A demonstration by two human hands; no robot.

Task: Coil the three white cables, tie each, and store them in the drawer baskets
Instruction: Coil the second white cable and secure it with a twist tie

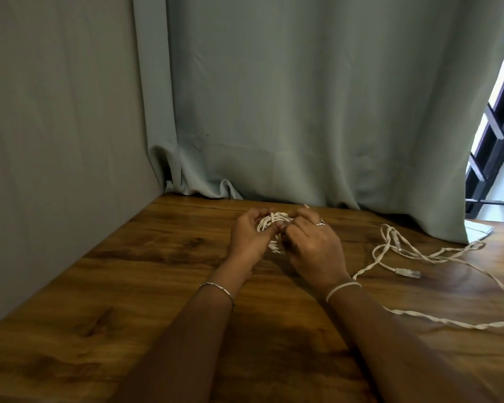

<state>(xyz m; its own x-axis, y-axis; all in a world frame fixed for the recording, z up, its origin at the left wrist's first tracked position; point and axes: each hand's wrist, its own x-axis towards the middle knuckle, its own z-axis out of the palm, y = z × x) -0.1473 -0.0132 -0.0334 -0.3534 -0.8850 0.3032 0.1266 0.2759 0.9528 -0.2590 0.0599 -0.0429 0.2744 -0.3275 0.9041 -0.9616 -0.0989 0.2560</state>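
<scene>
Head cam looking down at a wooden table (128, 286). Two hands meet just above the frame's centre around one coiled cable (274, 225). The left hand (249, 237) curls its fingers round the coil's left side, and the right hand (314, 251) grips the right side with its fingertips tucked into the loops. Right of centre, a loose cable (402, 271) sprawls on the wood. I count two plugs, but can't tell if the twisted strands are one cable or two. One ring (320, 223), one bracelet (217, 287), one white band (342, 287). A grey-green curtain (303, 112) fills the top.
</scene>
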